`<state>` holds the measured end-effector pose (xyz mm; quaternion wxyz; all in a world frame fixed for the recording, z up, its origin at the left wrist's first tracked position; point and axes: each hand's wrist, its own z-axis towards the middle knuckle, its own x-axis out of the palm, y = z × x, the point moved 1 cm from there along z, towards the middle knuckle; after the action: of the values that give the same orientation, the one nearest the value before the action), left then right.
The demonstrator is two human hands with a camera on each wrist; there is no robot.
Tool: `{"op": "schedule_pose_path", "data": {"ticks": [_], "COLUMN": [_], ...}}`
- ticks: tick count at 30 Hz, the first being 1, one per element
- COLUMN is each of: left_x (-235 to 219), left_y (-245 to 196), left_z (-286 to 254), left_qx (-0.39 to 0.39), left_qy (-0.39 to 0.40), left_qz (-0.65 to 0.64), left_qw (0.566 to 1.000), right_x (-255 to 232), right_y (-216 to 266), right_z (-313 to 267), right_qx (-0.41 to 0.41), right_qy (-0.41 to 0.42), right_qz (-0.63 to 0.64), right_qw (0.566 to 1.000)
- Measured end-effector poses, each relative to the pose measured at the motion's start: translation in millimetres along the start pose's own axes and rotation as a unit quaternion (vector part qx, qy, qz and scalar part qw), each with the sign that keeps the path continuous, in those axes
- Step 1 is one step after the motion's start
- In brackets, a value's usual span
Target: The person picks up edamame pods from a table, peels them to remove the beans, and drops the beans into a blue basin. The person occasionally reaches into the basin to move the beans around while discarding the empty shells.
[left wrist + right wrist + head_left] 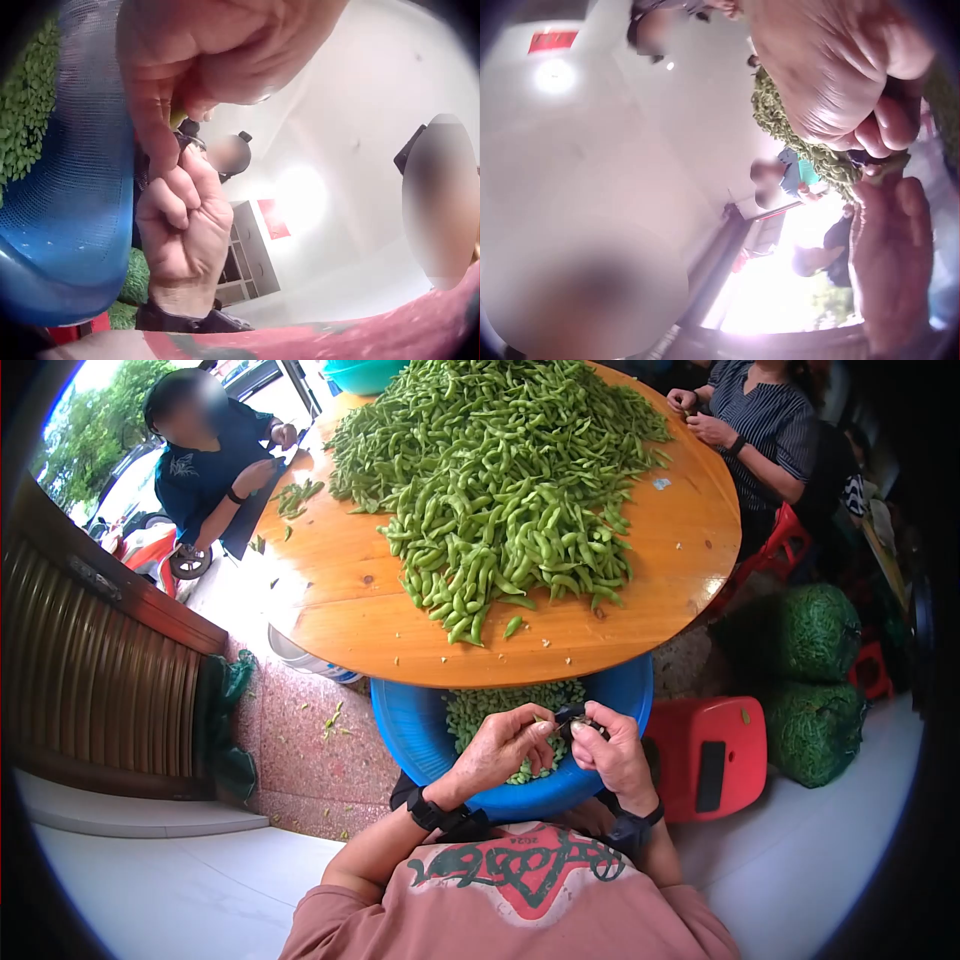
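My left hand (pixel 505 742) is over the blue basin (pixel 410 745), pinching a green soybean pod (pixel 178 117) between thumb and fingers. Close against it, my right hand (pixel 618 755) grips a small dark tool (pixel 570 714) with a shiny metal part; its exact kind is hidden by the fingers. Both hands meet at the pod, fingertips nearly together. Below them, shelled green beans (pixel 470 712) lie in the basin. On the wooden table (pixel 340 630) ahead rises a big heap of soybean pods (pixel 510 480).
A red plastic stool (pixel 740 745) stands right of the basin, beside stuffed green net bags (pixel 815 735). Two people work at the table, one far left (pixel 205 470), one far right (pixel 770 435). A white bucket (pixel 300 655) sits under the table's left edge.
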<state>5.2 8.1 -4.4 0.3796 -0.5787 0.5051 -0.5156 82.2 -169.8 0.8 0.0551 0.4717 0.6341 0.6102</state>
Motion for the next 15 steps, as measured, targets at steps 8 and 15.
{"op": "schedule_pose_path", "data": {"ticks": [8, 15], "left_x": [0.1, 2.9], "left_y": [1.0, -5.1], "left_z": [-0.6, -3.4], "left_qx": [0.003, -0.011], "left_qy": [-0.025, -0.025], "left_qz": [0.045, 0.144], "left_qw": [0.999, 0.989], "right_x": [16.6, 16.4], "right_y": [10.8, 1.7], "right_z": [3.6, 2.6], "right_qx": [-0.180, -0.190], "right_qy": [-0.055, -0.077], "right_qz": [-0.419, -0.432], "right_qw": [0.888, 0.878]}}
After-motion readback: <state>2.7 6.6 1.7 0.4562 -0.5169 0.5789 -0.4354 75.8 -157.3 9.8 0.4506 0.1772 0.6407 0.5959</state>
